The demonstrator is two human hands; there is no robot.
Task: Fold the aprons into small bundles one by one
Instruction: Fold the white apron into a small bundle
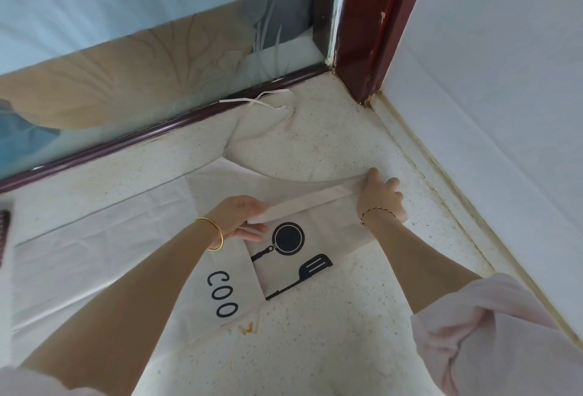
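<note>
Two hands hold a white apron (pixel 331 222) lying on the speckled bench (pixel 315 348). My left hand (pixel 243 222) and right hand (pixel 381 197) each pinch an end of its folded band. A window (pixel 142 64) and red frame (pixel 369 32) crowd the corner. The print reads "COO" (pixel 220 294), beside a pan (pixel 288 238) and spatula (pixel 309 269).

apron (pixel 94 253): left part off-frame | lettering (pixel 220 294): partly hidden | dark object (pixel 3 238): cropped, unidentifiable
</note>
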